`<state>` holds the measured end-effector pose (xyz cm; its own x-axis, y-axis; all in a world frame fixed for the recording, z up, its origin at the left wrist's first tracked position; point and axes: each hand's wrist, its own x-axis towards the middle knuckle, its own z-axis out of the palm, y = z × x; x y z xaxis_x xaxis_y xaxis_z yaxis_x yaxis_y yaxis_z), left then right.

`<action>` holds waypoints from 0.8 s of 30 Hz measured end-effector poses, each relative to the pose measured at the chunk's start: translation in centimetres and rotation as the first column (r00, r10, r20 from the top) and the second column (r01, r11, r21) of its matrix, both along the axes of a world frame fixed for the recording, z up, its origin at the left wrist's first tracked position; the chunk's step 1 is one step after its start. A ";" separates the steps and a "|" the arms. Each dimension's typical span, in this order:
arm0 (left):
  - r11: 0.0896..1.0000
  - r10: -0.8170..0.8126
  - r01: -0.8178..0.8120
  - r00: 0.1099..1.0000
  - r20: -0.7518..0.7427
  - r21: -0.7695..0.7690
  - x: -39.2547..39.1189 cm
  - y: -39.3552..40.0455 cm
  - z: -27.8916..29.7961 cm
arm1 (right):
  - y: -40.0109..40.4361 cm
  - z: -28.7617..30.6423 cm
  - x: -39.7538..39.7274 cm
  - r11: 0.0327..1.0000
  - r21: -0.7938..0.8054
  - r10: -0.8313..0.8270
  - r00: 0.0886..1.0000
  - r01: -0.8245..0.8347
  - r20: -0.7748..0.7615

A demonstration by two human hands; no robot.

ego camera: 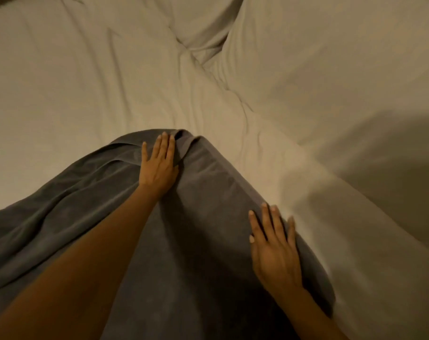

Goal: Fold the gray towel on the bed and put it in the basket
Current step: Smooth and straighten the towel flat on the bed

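Cream bed (110, 77) sheets carry the gray towel (196, 241), its long axis seemingly running near-left to far. Left hand (158, 165) is pressed flat at the far corner, right hand (274, 249) flat on the right edge; neither grip is closed on cloth.

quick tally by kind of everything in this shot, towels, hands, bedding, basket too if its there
gray towel: 1
hands: 2, left hand and right hand, both flat on the towel
white bed sheet: 1
pillow: 1, at the top right, partly cut off
basket: 0 in view
Total: 5
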<state>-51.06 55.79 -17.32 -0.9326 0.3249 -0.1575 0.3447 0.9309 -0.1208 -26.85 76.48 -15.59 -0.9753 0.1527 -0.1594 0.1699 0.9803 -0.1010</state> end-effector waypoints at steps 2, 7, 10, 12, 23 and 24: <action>0.999 0.020 -0.019 1.000 0.022 -0.028 0.5 -1.0 -0.1 | -1.3 -0.3 -1.9 0.998 -0.014 0.062 0.997 -0.061 0.035; 0.984 -0.093 0.093 0.996 0.003 -0.155 -1.3 -1.3 0.1 | -2.8 -2.1 -4.6 0.992 -0.071 0.106 0.993 -0.103 0.042; 0.981 -0.099 0.089 0.994 -0.049 -0.174 -3.9 -1.8 1.0 | -3.1 -2.9 -6.3 0.992 -0.056 0.116 0.993 -0.115 0.019; 0.982 -0.062 0.040 0.992 -0.112 -0.184 -6.0 -1.9 1.8 | -3.1 -3.7 -6.9 0.991 -0.053 0.121 0.993 -0.121 0.011; 0.991 0.050 -0.064 0.991 -0.123 -0.118 -8.2 -1.0 1.8 | -3.0 -6.2 -7.4 0.990 -0.087 0.120 0.991 -0.115 0.055; 0.992 0.053 -0.066 0.991 -0.120 -0.105 -7.6 -1.2 1.5 | -3.1 -6.2 -7.5 0.990 -0.086 0.116 0.991 -0.110 0.069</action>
